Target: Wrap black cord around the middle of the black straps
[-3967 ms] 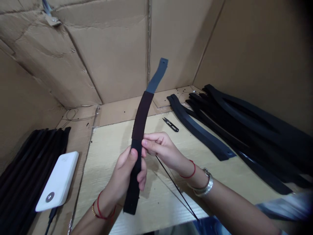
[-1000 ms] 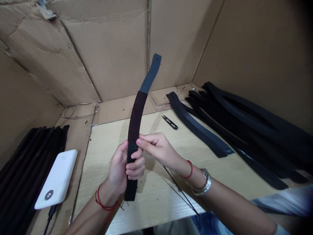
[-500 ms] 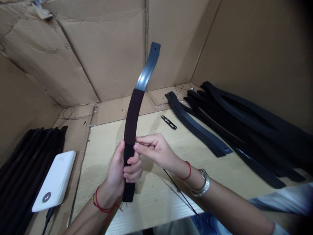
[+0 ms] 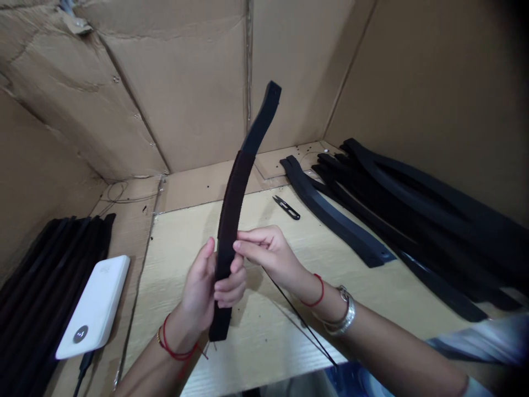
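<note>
My left hand [image 4: 215,281] is wrapped round the lower part of a curved black strip [image 4: 225,262], which stands nearly upright and leans right at its top. Dark brown cord wrapping [image 4: 236,193] covers the strip's middle in tight turns, while both ends are bare. At the wrapping's lower edge, my right hand [image 4: 268,251] pinches thumb and forefinger together against the strip's right side. A thin dark cord [image 4: 297,314] runs from under that hand down to the table's front edge. The pinched bit of cord is hidden by the fingertips.
Small black thread snips [image 4: 286,208] lie behind my right hand. Several similar black strips [image 4: 397,220] are piled at the right. On the left, a white power bank [image 4: 94,309] with a cable rests on dark wrapped strips [image 4: 53,253]. Cardboard walls [image 4: 185,82] enclose the table.
The strip has turned about its length, so its narrow side now faces me more and the shine is gone. Its top has shifted slightly right. Both hands keep their hold.
</note>
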A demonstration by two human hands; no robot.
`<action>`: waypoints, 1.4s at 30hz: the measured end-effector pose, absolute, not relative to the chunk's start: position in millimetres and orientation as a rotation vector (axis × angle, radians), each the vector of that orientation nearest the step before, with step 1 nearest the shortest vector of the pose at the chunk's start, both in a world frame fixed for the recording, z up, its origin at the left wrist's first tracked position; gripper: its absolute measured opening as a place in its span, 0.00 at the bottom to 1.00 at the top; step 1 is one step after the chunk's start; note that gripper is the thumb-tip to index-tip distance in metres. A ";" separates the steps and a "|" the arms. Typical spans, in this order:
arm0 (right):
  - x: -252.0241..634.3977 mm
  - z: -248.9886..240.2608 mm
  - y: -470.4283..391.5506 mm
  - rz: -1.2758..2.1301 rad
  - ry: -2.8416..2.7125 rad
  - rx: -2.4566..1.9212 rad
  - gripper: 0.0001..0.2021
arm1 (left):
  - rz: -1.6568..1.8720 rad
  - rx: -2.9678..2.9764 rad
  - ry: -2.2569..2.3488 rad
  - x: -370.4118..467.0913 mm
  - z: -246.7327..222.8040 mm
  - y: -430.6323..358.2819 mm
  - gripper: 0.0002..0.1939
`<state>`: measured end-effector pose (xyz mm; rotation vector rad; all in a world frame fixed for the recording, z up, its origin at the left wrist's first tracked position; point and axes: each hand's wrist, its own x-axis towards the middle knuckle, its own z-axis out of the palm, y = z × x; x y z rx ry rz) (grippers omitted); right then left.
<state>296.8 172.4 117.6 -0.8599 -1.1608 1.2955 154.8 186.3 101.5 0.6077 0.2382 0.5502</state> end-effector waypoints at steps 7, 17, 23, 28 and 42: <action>295.8 114.6 172.7 1.192 -1.204 -0.957 0.10 | 0.583 0.600 0.296 160.6 93.1 184.8 0.24; 287.5 114.2 169.1 1.513 -0.975 -0.910 0.12 | 0.815 0.614 0.537 169.1 102.3 181.5 0.20; 286.2 107.1 169.3 1.345 -1.076 -0.958 0.10 | 0.803 0.633 0.602 169.8 102.6 183.4 0.24; 288.4 96.8 168.3 1.023 -1.316 -1.045 0.11 | 0.883 0.611 0.751 171.6 100.4 184.6 0.21; 286.7 114.2 172.5 1.409 -1.031 -0.817 0.13 | 0.583 0.361 0.311 156.2 99.6 189.8 0.19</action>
